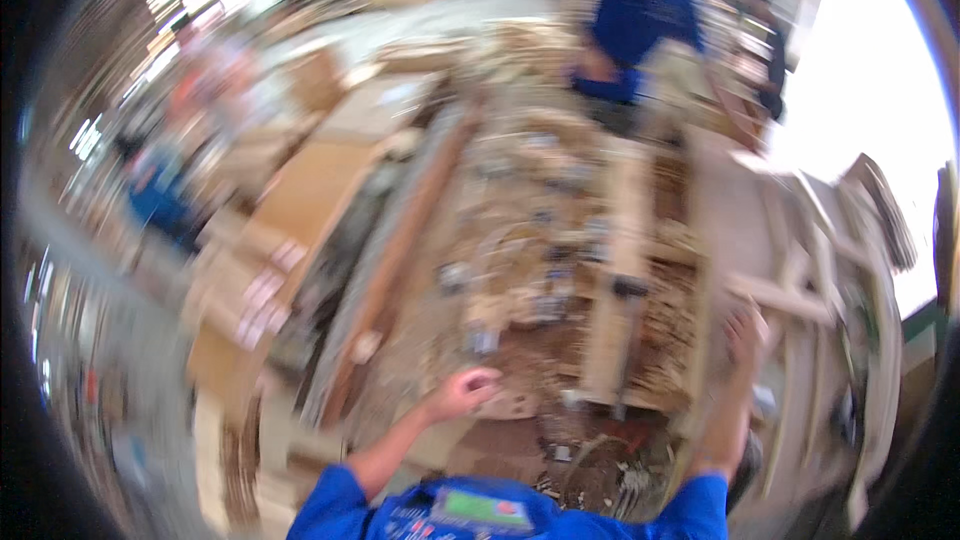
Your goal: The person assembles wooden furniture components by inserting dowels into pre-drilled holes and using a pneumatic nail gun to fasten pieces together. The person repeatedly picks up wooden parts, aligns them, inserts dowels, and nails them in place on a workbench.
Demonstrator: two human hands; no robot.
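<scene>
Motion smears the whole view. My left hand (466, 392) hangs over the near part of the workbench, its fingers loosely bent with a gap at the thumb and nothing seen between them. Below it lies a flat brown wooden piece (512, 404). My right hand (742, 336) reaches out to the right, beside a pale wooden bar (782, 297) of a stacked frame. Whether its fingers touch or grip that bar is too blurred to tell. Between my hands, small curved wooden parts (530, 260) and metal-looking pieces cover the bench.
A long pale board (612, 340) with a dark clamp-like tool (628, 290) borders a trough of wood shavings (665, 330). Wooden frames (800, 390) stand at the right. A person in blue (640, 25) stands across the bench. More people and stacked boards (310, 180) are at left.
</scene>
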